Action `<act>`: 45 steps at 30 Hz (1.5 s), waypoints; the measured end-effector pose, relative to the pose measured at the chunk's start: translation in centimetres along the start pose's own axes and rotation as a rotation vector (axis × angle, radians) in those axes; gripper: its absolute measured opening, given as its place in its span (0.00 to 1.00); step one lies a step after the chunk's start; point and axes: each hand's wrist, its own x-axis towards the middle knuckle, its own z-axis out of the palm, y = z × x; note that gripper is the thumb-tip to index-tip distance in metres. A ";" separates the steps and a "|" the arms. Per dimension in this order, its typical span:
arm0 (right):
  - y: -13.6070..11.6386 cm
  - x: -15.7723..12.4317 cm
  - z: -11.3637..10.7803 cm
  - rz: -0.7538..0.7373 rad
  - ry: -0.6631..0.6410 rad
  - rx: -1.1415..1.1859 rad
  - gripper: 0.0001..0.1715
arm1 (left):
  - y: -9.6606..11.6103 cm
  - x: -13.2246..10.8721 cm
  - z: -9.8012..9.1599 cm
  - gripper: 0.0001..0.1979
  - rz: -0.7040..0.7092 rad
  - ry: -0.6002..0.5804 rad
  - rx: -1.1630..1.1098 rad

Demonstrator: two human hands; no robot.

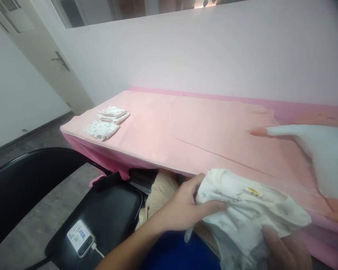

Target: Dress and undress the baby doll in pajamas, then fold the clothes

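A white printed cloth garment [236, 202], baby-sized, with a small yellow label, hangs above my lap at the table's near edge. My left hand [188, 206] pinches its left edge, thumb on top and fingers behind. At the garment's lower right is my right hand [287, 245], blurred, with its thumb against the fabric and the cloth partly gathered in it. A doll-like figure [326, 157] in white with peach-coloured ends lies on the table to the right, apart from both hands.
Folded printed cloths [103, 129] lie at the left end of the pink-covered table [157, 127]. A black chair [109, 210] stands to my left, bearing a white device [80, 238] with a cable. Behind the table is a white wall [199, 56]; a door [42, 48] is at far left.
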 end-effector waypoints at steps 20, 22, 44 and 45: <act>-5.8 5.8 3.8 0.219 -0.128 0.227 0.37 | 0.3 2.5 -2.4 0.32 -0.029 0.033 -0.063; -6.3 7.8 3.6 0.215 -0.147 0.269 0.41 | 0.7 3.6 -3.1 0.31 -0.002 0.041 -0.015; -4.8 42.6 8.4 0.218 -0.375 0.303 0.34 | 1.6 38.4 -18.4 0.15 0.064 0.166 0.231; -4.1 43.4 8.9 0.230 -0.303 0.269 0.36 | 1.3 39.4 -18.7 0.16 0.068 0.223 0.275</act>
